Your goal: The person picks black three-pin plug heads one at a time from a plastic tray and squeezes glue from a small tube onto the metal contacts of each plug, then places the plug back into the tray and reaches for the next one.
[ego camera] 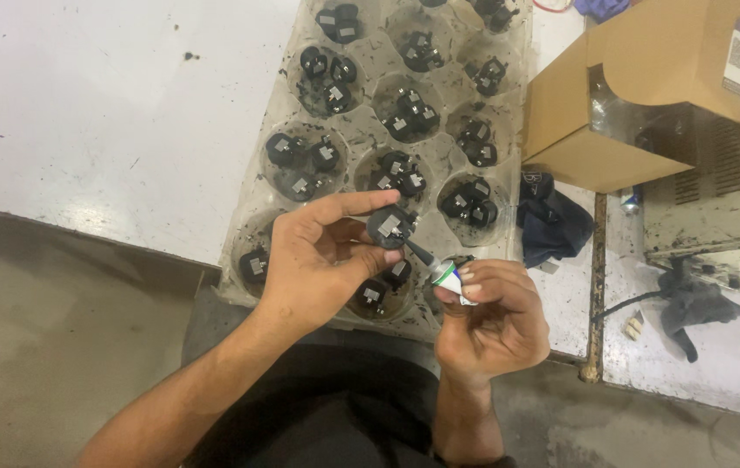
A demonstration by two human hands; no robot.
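L hand (322, 260) holds black part (390, 227), R hand (491, 316) w/ tube (449, 276)

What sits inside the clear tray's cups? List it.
The clear tray holds small black parts with grey metal tabs, a few per cup. The left hand and right hand cover the nearest cups, so their contents are partly hidden.

Small part (390, 226): black body, grey metallic square insert. Tube (450, 276): white with green band, black nozzle. Tray (257, 199): translucent, cloudy, speckled with dark grime; its parts black with grey inserts. Table (84, 113): white, dark flecks. Box (647, 78): plain brown cardboard, white label. Cloth (556, 225): dark navy-black.
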